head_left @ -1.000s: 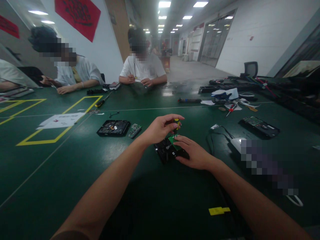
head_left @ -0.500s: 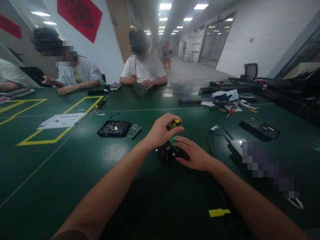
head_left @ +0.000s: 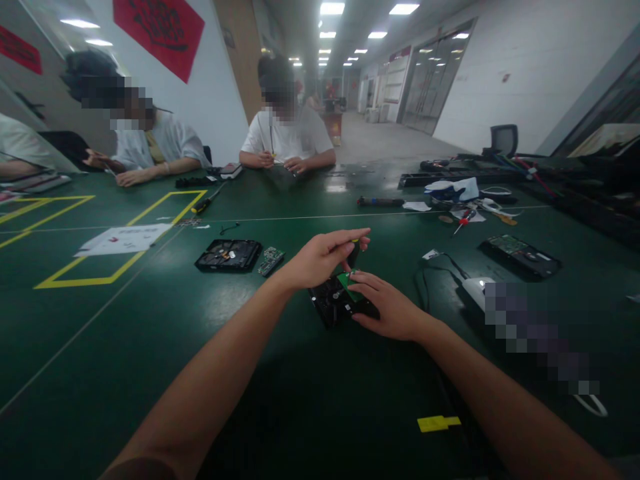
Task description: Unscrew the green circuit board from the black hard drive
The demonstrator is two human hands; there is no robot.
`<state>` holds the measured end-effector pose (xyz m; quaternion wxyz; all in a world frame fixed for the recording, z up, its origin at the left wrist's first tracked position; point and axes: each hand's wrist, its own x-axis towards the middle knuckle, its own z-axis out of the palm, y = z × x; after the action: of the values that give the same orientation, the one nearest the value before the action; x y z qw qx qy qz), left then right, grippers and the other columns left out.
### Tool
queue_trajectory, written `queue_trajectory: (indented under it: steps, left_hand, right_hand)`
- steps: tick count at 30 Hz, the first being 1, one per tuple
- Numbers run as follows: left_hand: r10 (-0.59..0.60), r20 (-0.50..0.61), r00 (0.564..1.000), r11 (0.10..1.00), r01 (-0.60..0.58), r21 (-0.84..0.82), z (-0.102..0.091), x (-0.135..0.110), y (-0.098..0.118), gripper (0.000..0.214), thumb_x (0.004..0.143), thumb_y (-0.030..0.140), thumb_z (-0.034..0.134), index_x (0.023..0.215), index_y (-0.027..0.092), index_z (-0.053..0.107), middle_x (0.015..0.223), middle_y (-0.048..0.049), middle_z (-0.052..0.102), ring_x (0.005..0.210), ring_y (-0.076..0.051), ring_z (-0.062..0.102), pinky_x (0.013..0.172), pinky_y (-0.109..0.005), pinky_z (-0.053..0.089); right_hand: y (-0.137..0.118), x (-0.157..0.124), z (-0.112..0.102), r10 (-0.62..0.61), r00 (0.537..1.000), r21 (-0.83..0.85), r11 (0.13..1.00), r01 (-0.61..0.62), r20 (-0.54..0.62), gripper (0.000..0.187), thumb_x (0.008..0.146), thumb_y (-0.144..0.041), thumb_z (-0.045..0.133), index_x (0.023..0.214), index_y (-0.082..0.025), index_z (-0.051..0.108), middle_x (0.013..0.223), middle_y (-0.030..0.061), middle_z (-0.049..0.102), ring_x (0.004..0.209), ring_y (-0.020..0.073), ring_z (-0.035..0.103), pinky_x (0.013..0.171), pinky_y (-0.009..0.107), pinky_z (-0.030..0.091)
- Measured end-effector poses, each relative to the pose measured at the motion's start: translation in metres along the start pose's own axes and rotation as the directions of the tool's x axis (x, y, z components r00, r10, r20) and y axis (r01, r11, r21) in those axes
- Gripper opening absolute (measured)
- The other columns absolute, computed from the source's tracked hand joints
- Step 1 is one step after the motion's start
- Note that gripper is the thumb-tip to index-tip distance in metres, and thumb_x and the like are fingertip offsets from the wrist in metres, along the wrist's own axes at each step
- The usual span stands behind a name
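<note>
A black hard drive (head_left: 325, 303) with a green circuit board (head_left: 345, 280) on top lies on the table in front of me. My left hand (head_left: 327, 259) is closed around the handle of a screwdriver (head_left: 354, 255), black with yellow at its top, held upright over the board. Its forefinger stretches across the top of the handle, and the tip is hidden. From the right, my right hand (head_left: 387, 307) grips the hard drive, fingers on the board and thumb along the near side.
Left of my hands lie another hard drive (head_left: 228, 256) and a loose circuit board (head_left: 271, 262). A third drive (head_left: 520, 256) and a power strip (head_left: 535, 333) with its cable are on the right. A paper sheet (head_left: 123, 240) lies left. Two people sit across the table (head_left: 150, 347).
My left forefinger has straightened over the screwdriver's top, and the hand has turned and shifted slightly. My right hand stays on the hard drive.
</note>
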<state>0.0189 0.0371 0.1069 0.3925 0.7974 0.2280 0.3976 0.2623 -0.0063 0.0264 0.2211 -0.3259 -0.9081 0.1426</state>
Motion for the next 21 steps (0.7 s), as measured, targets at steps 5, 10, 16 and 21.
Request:
queue_trajectory:
  steps: [5, 10, 16, 21]
  left_hand:
    - [0.065, -0.098, 0.993, 0.939, -0.027, 0.343, 0.0032, 0.0007, 0.0047, 0.036, 0.104, 0.027, 0.059, 0.138, 0.024, 0.070, 0.111, -0.0079, 0.067, 0.081, -0.014, 0.065, 0.073, -0.030, 0.062]
    - [0.135, -0.123, 0.983, 0.879, -0.061, 0.473, 0.0090, 0.0024, 0.0098, 0.031, 0.100, 0.031, 0.070, 0.129, 0.022, 0.074, 0.109, -0.0086, 0.067, 0.099, -0.020, 0.065, 0.087, -0.035, 0.061]
    - [0.066, -0.023, 0.998, 0.974, -0.060, 0.221, 0.0033, 0.0002, 0.0017, 0.048, 0.107, 0.021, 0.048, 0.154, 0.026, 0.055, 0.127, -0.0103, 0.067, 0.095, -0.017, 0.068, 0.070, -0.026, 0.061]
    - [0.108, -0.136, 0.985, 0.902, -0.040, 0.430, 0.0048, 0.0011, 0.0022, 0.031, 0.103, 0.024, 0.063, 0.133, 0.023, 0.070, 0.119, -0.0086, 0.071, 0.100, -0.019, 0.067, 0.086, -0.033, 0.061]
  right_hand:
    - [-0.0011, 0.0006, -0.0008, 0.002, 1.000, -0.012, 1.000, -0.002, 0.010, 0.055, 0.092, -0.037, 0.076, 0.143, -0.025, 0.059, 0.160, 0.0140, 0.053, 0.154, 0.0373, 0.044, 0.125, 0.063, 0.039]
    - [-0.0023, 0.0013, -0.0016, 0.020, 0.999, -0.030, 0.999, -0.019, 0.025, 0.055, 0.092, -0.038, 0.075, 0.143, -0.024, 0.060, 0.161, 0.0145, 0.052, 0.154, 0.0373, 0.044, 0.125, 0.063, 0.039]
    - [-0.0001, 0.0004, 0.0002, 0.000, 1.000, 0.002, 1.000, 0.000, 0.003, 0.054, 0.092, -0.036, 0.075, 0.142, -0.025, 0.060, 0.160, 0.0145, 0.053, 0.154, 0.0366, 0.044, 0.126, 0.063, 0.037]
    - [-0.0013, 0.0007, -0.0008, 0.005, 1.000, -0.020, 1.000, -0.005, 0.016, 0.053, 0.093, -0.036, 0.074, 0.143, -0.024, 0.060, 0.161, 0.0143, 0.052, 0.154, 0.0364, 0.043, 0.126, 0.062, 0.038]
